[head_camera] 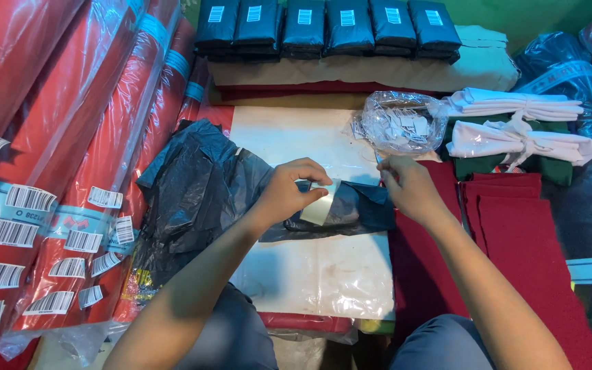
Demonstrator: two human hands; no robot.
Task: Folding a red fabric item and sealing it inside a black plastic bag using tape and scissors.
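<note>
Pinching a small pale label [321, 203] between thumb and fingers, our left hand [289, 193] holds it over a dark packed bundle [358, 209] lying on the white plastic-covered desk [323, 274]. Our right hand [409, 186] is curled, fingertips together, just beside the bundle's far end. Behind it sits a clear bag of tags [402, 123]; red fabric rolls [70, 137] lie left, dark packets [327, 27] beyond.

Both forearms are bare, with no sleeves showing. The left hand [289, 192] and right hand [409, 186] wear no gloves. Grey-blue trousers cover both knees.
</note>
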